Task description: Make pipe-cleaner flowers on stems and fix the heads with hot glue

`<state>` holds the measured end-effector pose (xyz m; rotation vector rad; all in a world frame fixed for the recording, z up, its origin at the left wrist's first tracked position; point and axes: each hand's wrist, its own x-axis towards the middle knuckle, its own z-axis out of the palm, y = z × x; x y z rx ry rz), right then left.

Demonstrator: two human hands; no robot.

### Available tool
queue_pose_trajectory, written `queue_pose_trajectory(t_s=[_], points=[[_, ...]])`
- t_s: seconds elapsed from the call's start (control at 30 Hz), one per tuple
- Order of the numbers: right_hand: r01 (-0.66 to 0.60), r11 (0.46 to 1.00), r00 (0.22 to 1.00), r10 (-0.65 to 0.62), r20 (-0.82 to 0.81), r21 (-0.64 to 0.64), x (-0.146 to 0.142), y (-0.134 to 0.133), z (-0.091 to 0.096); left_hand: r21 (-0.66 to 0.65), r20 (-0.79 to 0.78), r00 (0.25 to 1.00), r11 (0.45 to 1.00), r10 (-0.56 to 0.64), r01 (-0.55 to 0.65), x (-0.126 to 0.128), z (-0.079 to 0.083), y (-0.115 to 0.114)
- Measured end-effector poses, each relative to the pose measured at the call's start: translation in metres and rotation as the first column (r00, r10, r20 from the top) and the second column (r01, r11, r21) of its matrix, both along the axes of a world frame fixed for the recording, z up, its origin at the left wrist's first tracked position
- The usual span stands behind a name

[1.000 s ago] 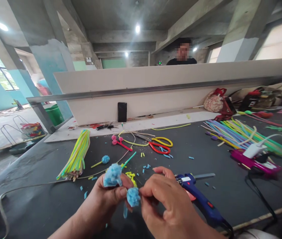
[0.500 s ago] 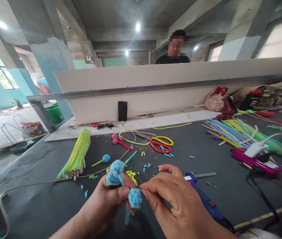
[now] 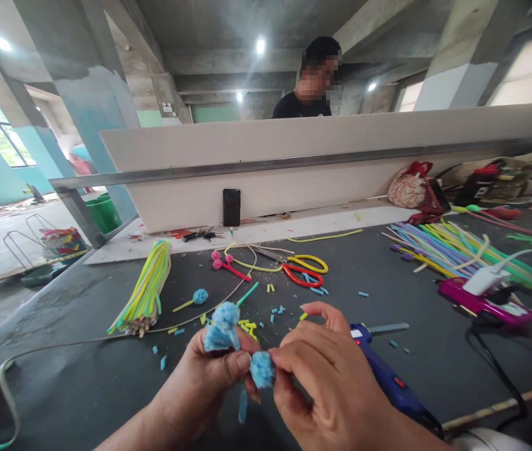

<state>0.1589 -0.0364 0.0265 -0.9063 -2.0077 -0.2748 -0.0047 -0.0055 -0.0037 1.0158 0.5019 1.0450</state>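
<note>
Between the fingers of my left hand (image 3: 204, 382) is a blue fuzzy pipe-cleaner piece (image 3: 222, 327), with a rounded bobble on top and a wider part below. A second blue fuzzy ball (image 3: 262, 369) sits at the fingertips of both hands. My right hand (image 3: 326, 369) pinches its right side with thumb and forefinger, the other fingers curled. A blue strip (image 3: 242, 406) hangs below my left fingers. Beyond the hands lie short yellow pieces (image 3: 249, 326) and a blue ball on a yellow-green stem (image 3: 200, 297).
A blue glue gun (image 3: 390, 379) lies beside my right hand. Scissors (image 3: 304, 272) with red and yellow handles lie behind. Bundles of pipe cleaners (image 3: 146, 285) stand left and right. A purple power strip (image 3: 482, 304) has a white plug. A person (image 3: 310, 81) is behind the partition (image 3: 266, 138).
Both hands and the lower blue ball have shifted slightly to the right. Behind the partition, the person has moved left and turned sideways.
</note>
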Motion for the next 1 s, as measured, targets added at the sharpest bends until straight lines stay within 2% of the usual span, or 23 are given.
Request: queue_pose_trajectory(t_s=[0.07, 0.17, 0.27, 0.37, 0.5, 0.67, 1.0], points=[[0.012, 0.999, 1.0, -0.013, 0.022, 0.038, -0.001, 0.002, -0.004, -0.003, -0.004, 1.0, 1.0, 0.019, -0.019, 0.001, 0.001, -0.001], [0.021, 1.0, 0.999, -0.021, 0.046, -0.018, 0.001, 0.007, -0.006, -0.035, -0.029, 0.993, 0.992, 0.118, -0.119, 0.001, 0.004, 0.0], [0.036, 0.991, 0.996, -0.045, -0.073, -0.127, 0.004, 0.009, -0.002, -0.094, -0.055, 0.966, 0.962, 0.253, -0.257, 0.002, 0.008, 0.001], [0.015, 0.978, 0.98, -0.055, -0.191, -0.207, 0.005, 0.008, 0.002, -0.109, -0.095, 0.943, 0.938, 0.319, -0.328, 0.003, 0.009, 0.002], [-0.048, 0.979, 0.973, 0.001, -0.229, -0.199, 0.001, 0.005, -0.002, -0.077, -0.123, 0.937, 0.938, 0.327, -0.338, 0.004, 0.006, 0.002], [0.005, 0.984, 0.978, -0.041, -0.203, -0.175, -0.003, 0.008, -0.008, -0.072, -0.127, 0.932, 0.934, 0.339, -0.349, 0.004, 0.001, 0.003], [0.03, 0.967, 0.982, -0.076, -0.174, -0.253, -0.005, 0.01, -0.012, -0.018, -0.144, 0.916, 0.925, 0.374, -0.38, 0.007, -0.002, 0.004]])
